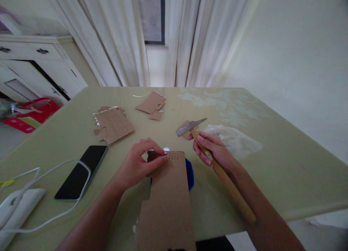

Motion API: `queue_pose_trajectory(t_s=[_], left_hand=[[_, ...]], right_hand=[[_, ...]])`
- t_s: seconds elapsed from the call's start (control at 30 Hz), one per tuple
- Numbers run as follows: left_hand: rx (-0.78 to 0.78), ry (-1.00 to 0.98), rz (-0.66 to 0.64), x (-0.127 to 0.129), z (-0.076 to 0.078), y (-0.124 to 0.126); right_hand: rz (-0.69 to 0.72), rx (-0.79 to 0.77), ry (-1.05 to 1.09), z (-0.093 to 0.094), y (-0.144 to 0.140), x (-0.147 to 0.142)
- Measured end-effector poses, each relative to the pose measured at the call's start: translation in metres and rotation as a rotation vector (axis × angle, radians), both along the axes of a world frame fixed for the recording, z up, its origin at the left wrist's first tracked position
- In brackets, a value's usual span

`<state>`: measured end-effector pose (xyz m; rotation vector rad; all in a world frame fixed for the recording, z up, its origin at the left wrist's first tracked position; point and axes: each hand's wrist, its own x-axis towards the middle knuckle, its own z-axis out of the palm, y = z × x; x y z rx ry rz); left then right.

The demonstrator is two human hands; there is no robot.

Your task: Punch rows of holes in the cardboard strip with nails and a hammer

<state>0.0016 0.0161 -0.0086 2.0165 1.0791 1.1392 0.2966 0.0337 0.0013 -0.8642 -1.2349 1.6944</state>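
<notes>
My right hand [213, 147] is wrapped round the wooden handle of a hammer [231, 189], its metal head raised above the table to the right of the cardboard. With thumb and forefinger pinched together, my left hand [145, 160] touches the far edge of a brown cardboard piece [168, 200]. Whatever sits between those fingertips is too small to make out. Rows of small holes run along the cardboard beside them. A blue object [189, 174] lies under the cardboard, mostly hidden. Just beyond the fingertips shows a small white thing [166, 149].
Torn cardboard with many punched holes [114, 124] lies at the left, more scraps [152, 102] farther back. A clear plastic bag [236, 140] rests beyond my right hand. To the left are a phone [83, 171], a white cable [65, 211] and a white power strip [24, 211].
</notes>
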Motion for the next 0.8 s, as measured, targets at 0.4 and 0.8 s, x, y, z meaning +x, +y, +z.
queue_pose_trajectory(t_s=[0.4, 0.8], left_hand=[[-0.011, 0.000, -0.018, 0.007, 0.003, 0.005], [-0.156, -0.088, -0.076, 0.008, 0.006, 0.006]], right_hand=[[0.057, 0.314, -0.668, 0.100, -0.065, -0.026], [-0.105, 0.692, -0.907, 0.113, -0.077, -0.056]])
